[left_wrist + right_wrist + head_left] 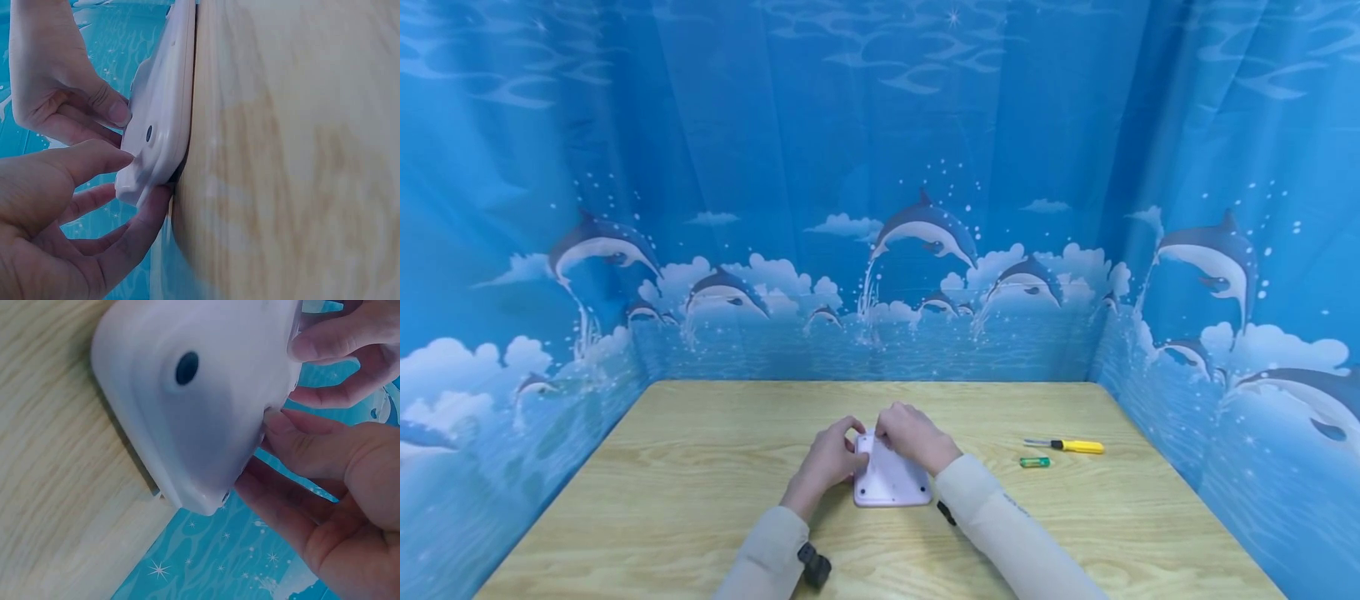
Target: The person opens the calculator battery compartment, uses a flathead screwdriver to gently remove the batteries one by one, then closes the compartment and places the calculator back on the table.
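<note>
A flat pale pink device (pixel 891 483) with rounded corners lies on the table, its face with dark round feet turned up. My left hand (pixel 826 458) grips its far left part; the left wrist view shows the thumb on top and a finger under the edge. At the far side of the device, my right hand (pixel 913 437) bends over it. Close up in the right wrist view, the right thumb (pixel 281 428) presses at a small notch in the device's shell (pixel 206 425), with curled fingers against the edge below.
To the right on the wooden table (pixel 700 483) lies a screwdriver (pixel 1078 447) with a yellow and black handle. Just in front of it is a small green battery (pixel 1034 462). A blue dolphin-print curtain (pixel 865 125) surrounds the table's back and sides.
</note>
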Demonstrator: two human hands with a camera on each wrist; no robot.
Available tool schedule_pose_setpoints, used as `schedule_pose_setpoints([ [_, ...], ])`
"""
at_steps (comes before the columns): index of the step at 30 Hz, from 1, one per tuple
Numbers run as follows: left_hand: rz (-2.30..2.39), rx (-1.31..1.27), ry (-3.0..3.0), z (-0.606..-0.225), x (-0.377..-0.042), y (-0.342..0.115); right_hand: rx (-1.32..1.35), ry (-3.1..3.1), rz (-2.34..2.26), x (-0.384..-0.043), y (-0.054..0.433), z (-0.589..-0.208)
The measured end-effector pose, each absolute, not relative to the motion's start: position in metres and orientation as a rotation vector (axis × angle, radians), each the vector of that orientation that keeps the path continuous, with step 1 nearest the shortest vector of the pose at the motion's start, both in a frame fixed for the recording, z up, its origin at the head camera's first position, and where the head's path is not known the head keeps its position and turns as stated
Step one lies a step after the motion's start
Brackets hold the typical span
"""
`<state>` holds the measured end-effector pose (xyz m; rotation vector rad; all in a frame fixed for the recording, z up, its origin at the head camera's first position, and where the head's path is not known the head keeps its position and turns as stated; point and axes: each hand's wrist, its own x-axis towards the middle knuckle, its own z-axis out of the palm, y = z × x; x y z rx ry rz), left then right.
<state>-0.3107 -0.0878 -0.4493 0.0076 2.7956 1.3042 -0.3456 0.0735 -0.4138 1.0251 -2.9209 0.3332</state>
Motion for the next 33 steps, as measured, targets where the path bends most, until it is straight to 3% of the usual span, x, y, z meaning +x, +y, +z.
schedule_pose_setpoints([
  [33, 1.315, 0.021, 2.793, -0.4491, -0.3092, -0.0880, 0.976, -2.950, 0.396, -0.3507, 0.0761, -0.4143],
])
